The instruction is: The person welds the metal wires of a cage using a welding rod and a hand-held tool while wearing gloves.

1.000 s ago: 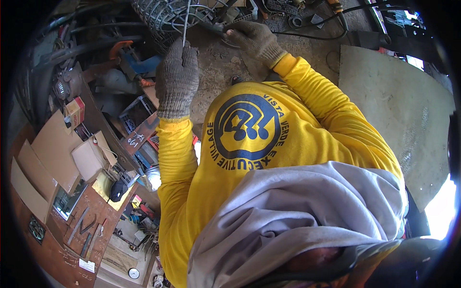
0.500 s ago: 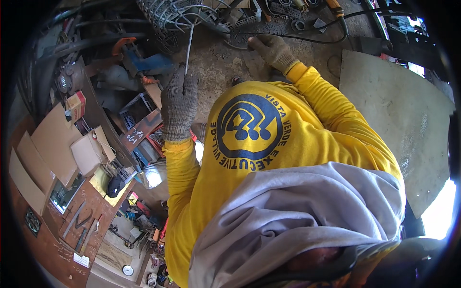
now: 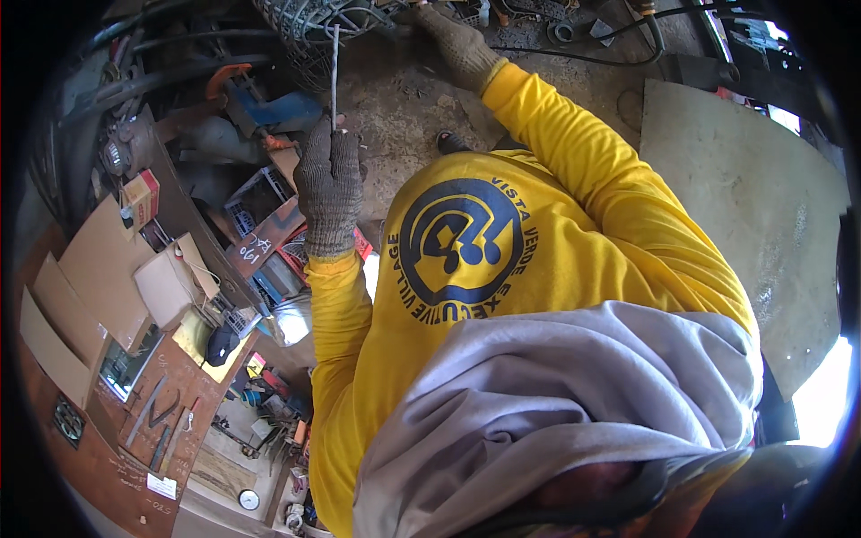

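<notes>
My left hand [image 3: 330, 184], in a grey knit glove, is closed around the lower end of a thin metal rod [image 3: 334, 72]. The rod stands up from the fist toward a wire mesh cage [image 3: 300, 27] at the top of the view. My right hand [image 3: 453, 43], also gloved, is stretched far forward beside the cage, on the dusty concrete floor [image 3: 404, 99]. Its fingers are cut off by the top edge, so what it holds is hidden. My yellow long-sleeved shirt and a grey cloth fill the lower middle.
Left of me lie cardboard pieces [image 3: 81, 287], crates and a blue metal tool [image 3: 273, 109]. A wooden bench with hand tools [image 3: 152, 421] is at lower left. A large flat board [image 3: 744, 197] lies at right, with black cables [image 3: 574, 56] above it.
My left hand has drawn back toward my body with the rod. My right hand has reached farther forward, up to the top edge.
</notes>
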A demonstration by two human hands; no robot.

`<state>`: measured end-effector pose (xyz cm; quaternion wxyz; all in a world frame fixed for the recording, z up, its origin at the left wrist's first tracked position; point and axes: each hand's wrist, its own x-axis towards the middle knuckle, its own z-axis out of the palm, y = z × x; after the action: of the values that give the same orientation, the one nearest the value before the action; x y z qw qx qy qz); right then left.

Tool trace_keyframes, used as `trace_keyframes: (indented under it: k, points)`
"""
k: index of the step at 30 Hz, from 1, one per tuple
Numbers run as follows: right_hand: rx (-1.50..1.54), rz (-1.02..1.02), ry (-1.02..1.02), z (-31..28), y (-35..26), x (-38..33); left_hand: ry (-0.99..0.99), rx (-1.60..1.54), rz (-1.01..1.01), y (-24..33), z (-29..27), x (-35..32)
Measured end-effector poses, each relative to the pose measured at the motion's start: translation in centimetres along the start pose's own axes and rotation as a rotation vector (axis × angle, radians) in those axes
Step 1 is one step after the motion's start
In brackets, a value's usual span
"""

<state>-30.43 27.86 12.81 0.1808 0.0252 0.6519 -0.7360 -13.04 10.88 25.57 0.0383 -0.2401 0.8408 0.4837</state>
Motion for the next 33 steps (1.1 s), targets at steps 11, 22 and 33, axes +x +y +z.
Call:
trace_keyframes:
  k: [11,22,33]
  points:
    - [-0.268,-0.04,0.157,-1.1,1.2,-3.5,0.002,0.26,0.325,-4.2,-2.2,2.1]
    - [-0.4,-0.276,0.145,-4.0,-0.9,-2.6,0.02,0.206,0.392,-1.8,-1.5,2.7]
    - [-0.76,-0.509,0.016,-2.1,-3.0,-2.7,-0.012,0.259,0.346,-1.9,-0.9,2.4]
